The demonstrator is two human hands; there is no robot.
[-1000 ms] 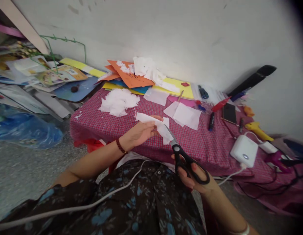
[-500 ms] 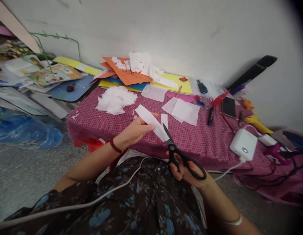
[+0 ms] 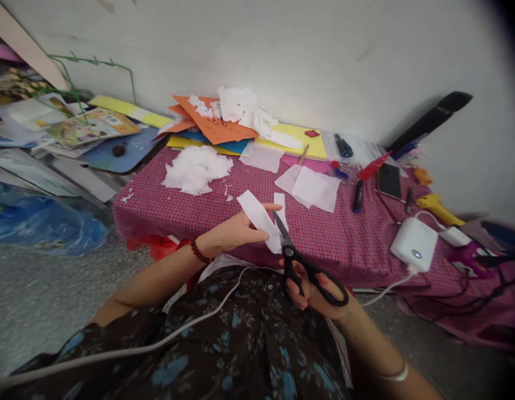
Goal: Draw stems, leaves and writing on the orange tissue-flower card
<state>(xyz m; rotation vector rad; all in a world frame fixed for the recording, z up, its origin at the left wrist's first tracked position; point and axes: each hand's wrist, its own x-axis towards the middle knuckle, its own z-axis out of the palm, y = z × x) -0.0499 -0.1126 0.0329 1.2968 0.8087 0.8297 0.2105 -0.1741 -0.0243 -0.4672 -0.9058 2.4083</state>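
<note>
My left hand [image 3: 236, 230] pinches a strip of white paper [image 3: 259, 216] and holds it up over the front edge of the low table [image 3: 165, 208]. In my right hand [image 3: 318, 291] are black-handled scissors [image 3: 301, 264], fingers through the loops. Their blades point up into the lower end of the strip, and a narrow cut piece [image 3: 281, 208] stands just right of the blades. A pile of white paper scraps [image 3: 196, 169] lies on the red checked cloth to the left.
White paper squares [image 3: 313, 189], coloured card sheets [image 3: 218, 128], a black marker [image 3: 357, 197], a phone [image 3: 389, 180] and a white charger box [image 3: 413, 244] with cable lie on the table. Books and a blue bag [image 3: 44, 228] crowd the floor at left. A wall is close behind.
The scissors and my right hand have moved left and slightly up along the strip. My left hand has lifted and turned the strip more upright.
</note>
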